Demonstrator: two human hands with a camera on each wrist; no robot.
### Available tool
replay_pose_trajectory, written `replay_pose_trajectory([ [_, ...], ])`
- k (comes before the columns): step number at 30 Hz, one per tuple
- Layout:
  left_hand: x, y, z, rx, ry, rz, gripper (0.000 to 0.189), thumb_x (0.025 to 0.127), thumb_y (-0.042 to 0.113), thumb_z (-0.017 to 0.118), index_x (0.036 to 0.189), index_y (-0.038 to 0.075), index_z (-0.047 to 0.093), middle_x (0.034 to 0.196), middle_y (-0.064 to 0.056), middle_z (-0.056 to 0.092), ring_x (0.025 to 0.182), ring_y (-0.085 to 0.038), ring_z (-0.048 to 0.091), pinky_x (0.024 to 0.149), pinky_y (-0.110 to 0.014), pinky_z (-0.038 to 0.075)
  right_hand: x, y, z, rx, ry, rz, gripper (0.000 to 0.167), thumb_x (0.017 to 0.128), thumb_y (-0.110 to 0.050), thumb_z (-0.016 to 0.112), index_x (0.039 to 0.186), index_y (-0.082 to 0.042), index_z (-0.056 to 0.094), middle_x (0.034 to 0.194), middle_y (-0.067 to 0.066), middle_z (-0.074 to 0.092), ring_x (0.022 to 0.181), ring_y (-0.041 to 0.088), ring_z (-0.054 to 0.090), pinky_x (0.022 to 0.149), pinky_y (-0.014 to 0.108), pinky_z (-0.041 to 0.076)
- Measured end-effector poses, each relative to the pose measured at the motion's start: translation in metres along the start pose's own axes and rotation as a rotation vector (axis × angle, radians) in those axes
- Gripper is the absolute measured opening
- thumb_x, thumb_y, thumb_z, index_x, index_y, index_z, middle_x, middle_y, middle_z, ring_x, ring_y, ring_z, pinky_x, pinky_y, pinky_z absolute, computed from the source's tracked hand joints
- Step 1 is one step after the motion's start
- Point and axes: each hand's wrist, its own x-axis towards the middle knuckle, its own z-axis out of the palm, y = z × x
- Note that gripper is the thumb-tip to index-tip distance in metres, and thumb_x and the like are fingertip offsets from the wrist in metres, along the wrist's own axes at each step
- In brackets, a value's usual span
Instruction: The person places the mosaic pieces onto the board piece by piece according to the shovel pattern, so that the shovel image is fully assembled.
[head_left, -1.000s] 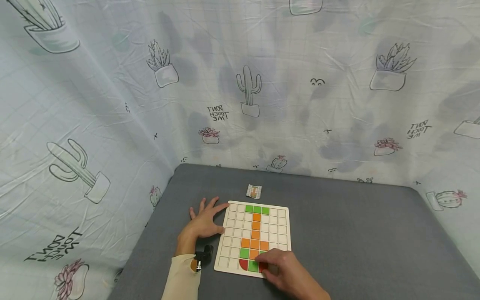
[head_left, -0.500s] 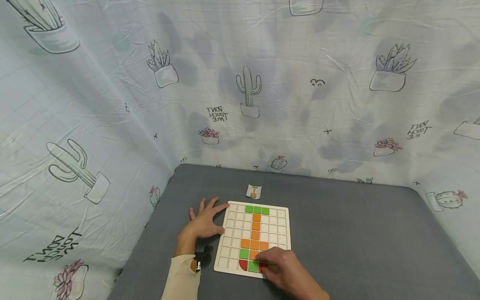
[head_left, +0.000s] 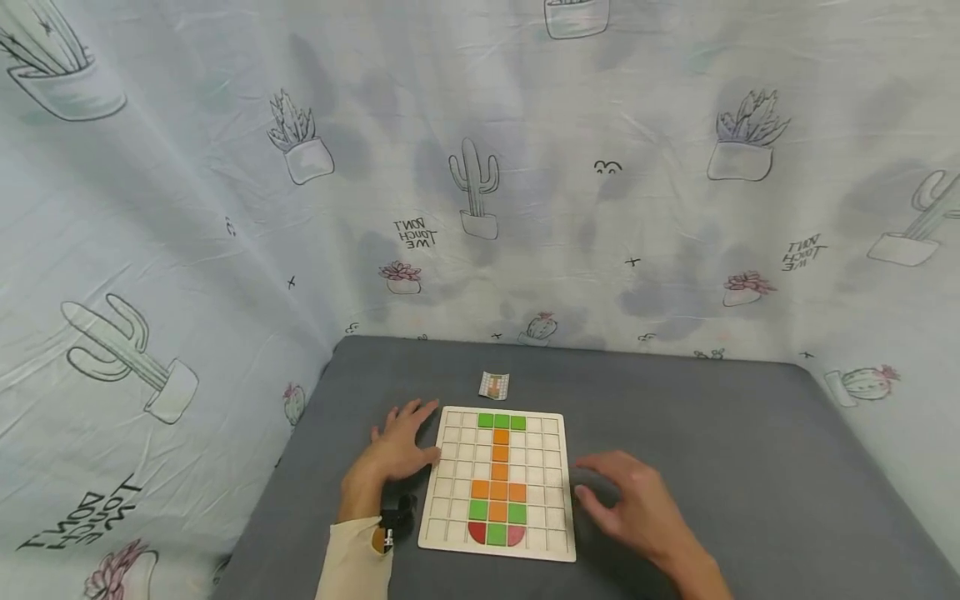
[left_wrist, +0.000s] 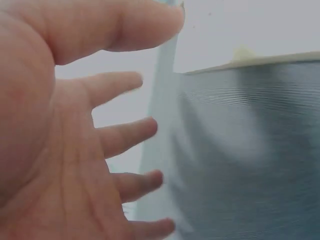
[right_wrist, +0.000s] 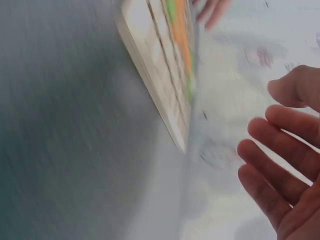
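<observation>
A pale square board with a grid of cells lies on the grey table. Green tiles form a short row at its far side, and orange tiles run down the middle. Along the near side, a green tile sits between a red rounded tile and a pinkish-red rounded tile. My left hand rests beside the board's left edge, fingers spread, thumb tip at the edge. To the right of the board is my right hand, its fingers loosely bent and nothing held in them.
A small paper card with a printed grid pattern lies beyond the board. The grey table surface extends to the right. A patterned cloth hangs behind and at the sides.
My right hand has let go of the near right rounded tile and moved right, off the board. The near right tiles now show. My left hand stays beside the board; the head view has shifted slightly.
</observation>
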Motion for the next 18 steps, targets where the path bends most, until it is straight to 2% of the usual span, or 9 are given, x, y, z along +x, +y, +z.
replay_pose_trajectory([
  [4,-0.008,0.012,-0.022,0.003,0.042,0.012,0.085,0.103,0.022,0.074,0.174,0.01,0.03,0.178,-0.028,0.028,0.163,-0.061,0.017,0.124,-0.085,0.017,0.007,0.017,-0.033,-0.118,0.062,0.058,0.044,0.077,-0.016,0.094,0.119,-0.014,0.082,0.115,0.002,0.082,0.102,0.024,0.078,0.078,0.051,0.065],
  [7,-0.018,0.023,-0.047,0.015,0.082,0.029,0.083,0.108,0.024,0.069,0.176,0.01,0.023,0.179,-0.027,0.023,0.165,-0.058,0.013,0.127,-0.083,0.013,0.016,0.026,-0.057,-0.162,0.087,0.1,0.05,0.078,-0.019,0.093,0.126,-0.011,0.08,0.123,0.009,0.079,0.109,0.033,0.075,0.082,0.059,0.062],
  [9,-0.026,0.03,-0.065,0.032,0.132,0.059,0.081,0.109,0.026,0.066,0.176,0.01,0.023,0.179,-0.027,0.022,0.166,-0.058,0.012,0.127,-0.082,0.013,0.023,0.032,-0.07,-0.172,0.104,0.11,0.055,0.08,-0.021,0.093,0.131,-0.009,0.078,0.129,0.014,0.077,0.116,0.038,0.071,0.089,0.064,0.058],
  [11,-0.034,0.036,-0.079,0.057,0.208,0.099,0.077,0.111,0.027,0.063,0.175,0.01,0.025,0.179,-0.026,0.024,0.165,-0.057,0.013,0.127,-0.082,0.015,0.03,0.037,-0.082,-0.181,0.12,0.109,0.061,0.081,-0.025,0.091,0.137,-0.007,0.075,0.136,0.018,0.074,0.123,0.044,0.067,0.097,0.068,0.053],
  [14,-0.045,0.042,-0.094,0.111,0.365,0.173,0.071,0.112,0.028,0.062,0.172,0.007,0.033,0.176,-0.026,0.031,0.163,-0.056,0.022,0.127,-0.079,0.02,0.038,0.044,-0.093,-0.21,0.137,0.097,0.07,0.085,-0.035,0.086,0.146,-0.006,0.068,0.146,0.024,0.066,0.133,0.051,0.058,0.103,0.074,0.043],
  [18,-0.057,0.046,-0.096,0.211,0.519,0.214,0.067,0.113,0.033,0.06,0.171,0.009,0.038,0.176,-0.024,0.033,0.163,-0.053,0.024,0.125,-0.08,0.02,0.042,0.049,-0.096,-0.275,0.104,0.118,0.087,0.091,-0.053,0.078,0.162,-0.01,0.054,0.162,0.03,0.05,0.143,0.057,0.046,0.111,0.08,0.034],
])
